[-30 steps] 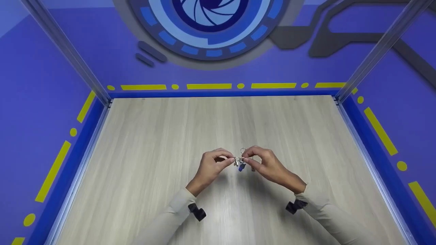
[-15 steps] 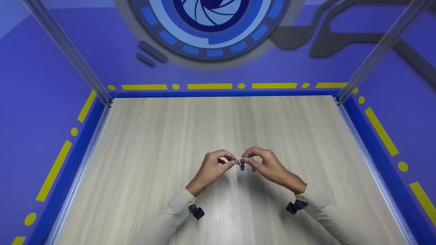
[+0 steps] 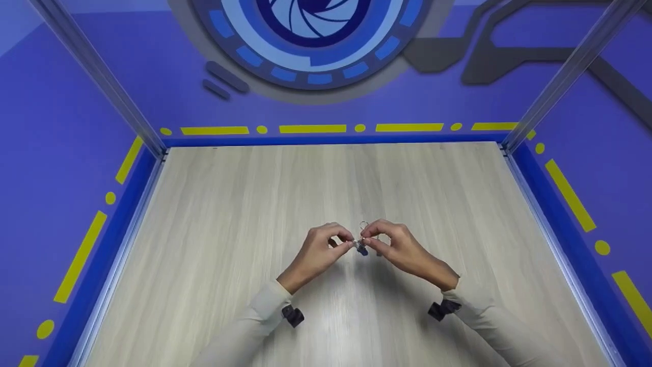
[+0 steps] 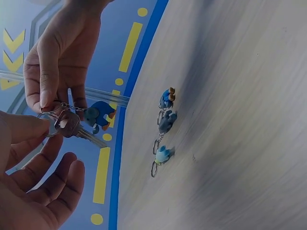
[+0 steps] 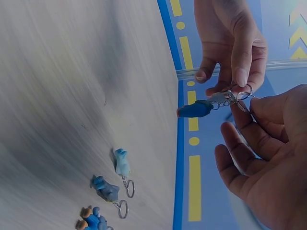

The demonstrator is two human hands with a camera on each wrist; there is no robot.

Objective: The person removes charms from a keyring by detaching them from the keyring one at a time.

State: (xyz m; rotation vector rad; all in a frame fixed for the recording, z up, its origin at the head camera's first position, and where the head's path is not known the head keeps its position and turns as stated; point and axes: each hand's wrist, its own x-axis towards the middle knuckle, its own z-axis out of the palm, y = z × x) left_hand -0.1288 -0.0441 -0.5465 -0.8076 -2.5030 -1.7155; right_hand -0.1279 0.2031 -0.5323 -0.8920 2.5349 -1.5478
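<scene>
My left hand (image 3: 320,251) and right hand (image 3: 407,251) meet just above the middle of the table, fingertips almost touching. In the left wrist view, my left thumb and index finger pinch a silver key (image 4: 68,124) by its ringed end; its toothed blade points away. Opposite, my right hand pinches the metal ring of an elephant keychain (image 4: 97,116), a blue-clothed figure hanging from a short chain. The right wrist view shows the thin rings (image 5: 243,94) crossing between both sets of fingertips. Whether key and keychain are linked I cannot tell.
Several similar things lie on the wooden table (image 3: 244,193) beneath the hands: a light blue figure keychain (image 5: 122,163), a grey one (image 5: 106,189) and a blue-and-orange one (image 5: 93,219). Blue panels (image 3: 316,114) edge the table at the back and sides.
My left hand has moved slightly right, bringing the key up against the keychain's ring. The right hand has stayed almost still.
</scene>
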